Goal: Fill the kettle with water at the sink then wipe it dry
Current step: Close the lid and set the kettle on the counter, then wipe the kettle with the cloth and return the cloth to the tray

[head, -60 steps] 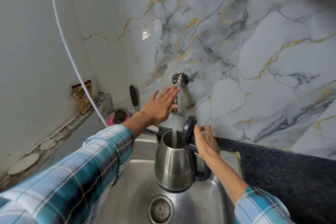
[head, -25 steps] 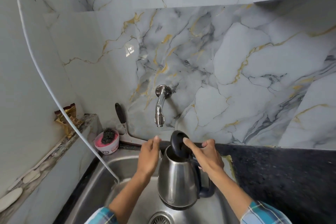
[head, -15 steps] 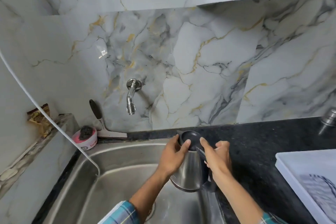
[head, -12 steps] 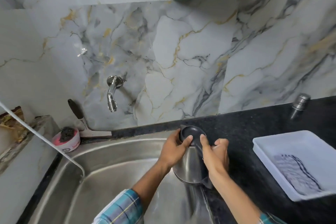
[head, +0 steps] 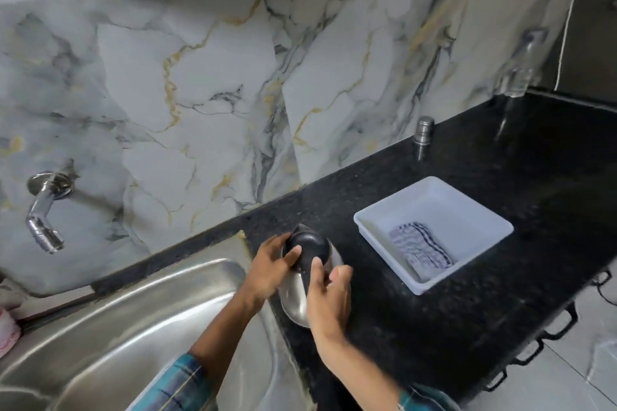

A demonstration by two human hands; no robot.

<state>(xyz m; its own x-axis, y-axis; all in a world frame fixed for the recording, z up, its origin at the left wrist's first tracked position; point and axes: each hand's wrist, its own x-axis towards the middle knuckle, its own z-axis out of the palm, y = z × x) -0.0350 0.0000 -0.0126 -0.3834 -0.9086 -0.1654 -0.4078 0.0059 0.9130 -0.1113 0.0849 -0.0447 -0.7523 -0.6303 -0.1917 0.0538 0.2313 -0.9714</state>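
Kettle (head: 295,297) held in both hands, just right of the sink (head: 133,327) and over the dark desk (head: 434,327).

Left hand (head: 267,272) curls its fingers (head: 293,259) onto the shut black lid (head: 307,248); right hand (head: 329,299) wraps the hidden handle side. Judged full, the steel body likely handles heavy, rigid and slick when wet, so the handle is the safest hold. Farther right, a folded cloth (head: 420,250) lies in a white tray (head: 374,227).
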